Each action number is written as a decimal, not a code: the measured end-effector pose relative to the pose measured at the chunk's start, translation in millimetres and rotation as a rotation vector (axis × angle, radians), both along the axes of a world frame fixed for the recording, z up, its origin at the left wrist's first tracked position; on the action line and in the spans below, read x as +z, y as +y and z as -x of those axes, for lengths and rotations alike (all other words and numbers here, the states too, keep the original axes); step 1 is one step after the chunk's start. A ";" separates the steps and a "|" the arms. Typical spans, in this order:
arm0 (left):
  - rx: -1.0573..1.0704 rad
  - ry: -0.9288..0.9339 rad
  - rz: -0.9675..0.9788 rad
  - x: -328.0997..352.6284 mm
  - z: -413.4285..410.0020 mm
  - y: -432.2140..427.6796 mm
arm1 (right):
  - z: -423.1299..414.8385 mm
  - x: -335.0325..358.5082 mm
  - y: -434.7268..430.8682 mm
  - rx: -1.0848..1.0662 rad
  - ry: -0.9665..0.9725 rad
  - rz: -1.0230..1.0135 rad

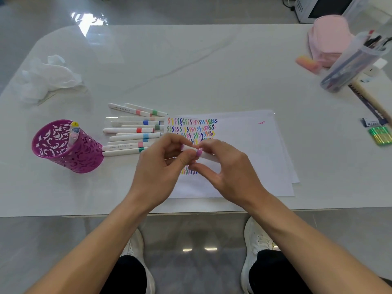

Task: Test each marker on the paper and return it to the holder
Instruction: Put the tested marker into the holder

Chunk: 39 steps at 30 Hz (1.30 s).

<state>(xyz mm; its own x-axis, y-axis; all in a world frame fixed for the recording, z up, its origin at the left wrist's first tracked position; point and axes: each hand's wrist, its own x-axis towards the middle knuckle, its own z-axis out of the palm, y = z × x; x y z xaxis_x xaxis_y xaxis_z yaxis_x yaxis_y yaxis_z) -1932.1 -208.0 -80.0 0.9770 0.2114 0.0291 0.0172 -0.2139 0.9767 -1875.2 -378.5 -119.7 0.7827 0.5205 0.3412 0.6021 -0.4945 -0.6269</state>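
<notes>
Both hands hold one white marker (204, 154) with a light purple band over the paper. My left hand (163, 166) pinches its left end, which looks like the cap. My right hand (224, 166) grips the barrel. The white paper (244, 149) carries rows of coloured squiggles at its left side, partly hidden by my hands. Several white markers (131, 130) with coloured bands lie in a loose pile left of the paper. The purple cut-out holder (70, 149) stands at the left with three markers (74, 132) in it.
A crumpled white plastic bag (46, 77) lies at the back left. At the right are a pink pouch (328, 39), a clear pen case (352, 62), an orange eraser (307, 62), a wooden stick (369, 98) and a green packet (380, 135). The table's front edge (63, 215) runs near my forearms.
</notes>
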 end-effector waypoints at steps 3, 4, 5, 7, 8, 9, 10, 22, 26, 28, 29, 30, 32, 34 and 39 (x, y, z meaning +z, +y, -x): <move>-0.016 0.045 -0.209 -5.7 -0.6 2.6 | -1.8 -3.0 -2.3 0.023 -0.052 0.023; -0.031 0.058 -0.299 -7.8 -0.7 4.7 | -2.0 -3.7 -2.7 0.030 -0.084 0.046; -0.053 0.069 -0.374 -9.5 -1.0 6.5 | -1.8 -4.6 -2.7 0.031 -0.114 0.074; -0.110 0.085 -0.470 -11.7 -1.6 8.5 | -1.0 -5.7 -2.1 0.029 -0.148 0.129; -0.136 0.092 -0.499 -12.1 -1.8 8.6 | -0.2 -5.6 -1.7 0.029 -0.150 0.147; -0.156 0.099 -0.527 -12.4 -2.2 8.6 | 0.5 -5.4 -1.2 0.030 -0.147 0.159; -0.172 0.104 -0.560 -12.4 -2.8 8.5 | 1.4 -4.6 -1.0 0.032 -0.139 0.166; -0.209 0.025 -0.566 -15.5 -5.6 4.3 | 3.2 -0.6 -4.6 0.049 -0.043 0.237; -0.173 0.024 -0.500 -16.9 -5.0 -1.0 | 1.0 1.8 -6.7 0.041 -0.037 0.268; -0.168 0.041 -0.492 -18.2 -5.3 -1.4 | 1.5 2.6 -7.3 0.023 -0.039 0.271; -0.157 0.044 -0.483 -18.2 -5.5 -1.4 | 1.3 2.9 -7.7 0.009 -0.027 0.274; -0.144 0.045 -0.477 -17.1 -5.7 -1.0 | 0.8 3.2 -8.0 -0.007 -0.002 0.275; -0.140 0.043 -0.498 -14.3 -7.0 0.8 | 0.1 4.4 -8.9 -0.023 0.043 0.267; -0.149 0.059 -0.520 -13.4 -8.8 1.7 | -0.1 7.0 -9.3 -0.018 0.056 0.250; -0.050 0.081 -0.575 -17.6 -11.7 3.4 | -4.8 9.7 -11.2 -0.052 0.273 0.139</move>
<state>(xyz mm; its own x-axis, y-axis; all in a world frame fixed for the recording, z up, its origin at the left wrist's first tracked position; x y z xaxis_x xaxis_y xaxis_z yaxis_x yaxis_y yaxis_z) -1920.4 -204.6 -97.6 0.9893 0.1371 0.0507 0.0628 -0.7121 0.6993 -1870.4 -389.7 -110.0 0.8624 0.5044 0.0434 0.3926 -0.6122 -0.6863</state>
